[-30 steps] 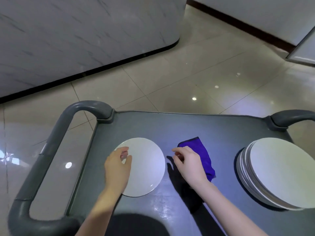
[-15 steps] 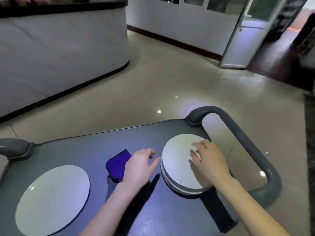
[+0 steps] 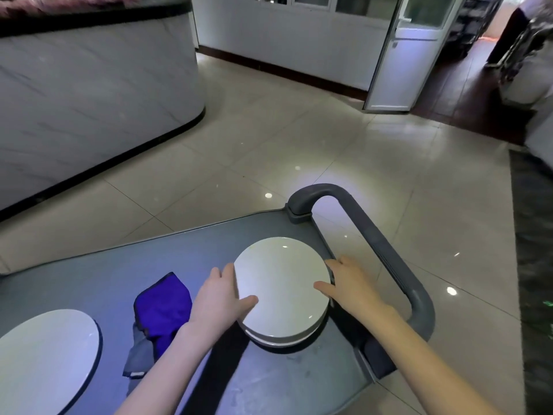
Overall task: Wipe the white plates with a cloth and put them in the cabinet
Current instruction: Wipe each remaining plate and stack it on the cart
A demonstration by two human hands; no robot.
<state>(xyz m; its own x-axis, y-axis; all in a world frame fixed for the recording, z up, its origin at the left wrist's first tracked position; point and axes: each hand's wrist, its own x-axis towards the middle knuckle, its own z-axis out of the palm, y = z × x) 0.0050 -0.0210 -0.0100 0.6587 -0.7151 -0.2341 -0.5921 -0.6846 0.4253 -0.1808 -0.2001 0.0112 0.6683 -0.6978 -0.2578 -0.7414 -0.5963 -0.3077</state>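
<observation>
A stack of white plates (image 3: 282, 283) sits on the right part of the grey cart top (image 3: 98, 274). My left hand (image 3: 220, 298) grips the stack's left edge, thumb lying on the top plate. My right hand (image 3: 350, 287) holds the right edge, thumb also on top. The top plates look slightly raised above the lower ones. A single white plate (image 3: 45, 357) lies at the cart's left, cut off by the frame. A purple cloth (image 3: 161, 310) lies crumpled between that plate and the stack, just left of my left wrist.
The cart's grey loop handle (image 3: 386, 250) curves just right of the stack. A white marble counter (image 3: 89, 85) stands to the far left across the tiled floor. An open white door (image 3: 401, 55) leads to a dark room at the far right.
My view swung right from the single plate to the stack. My hands left the plate and the cloth and now clasp both edges of the stack.
</observation>
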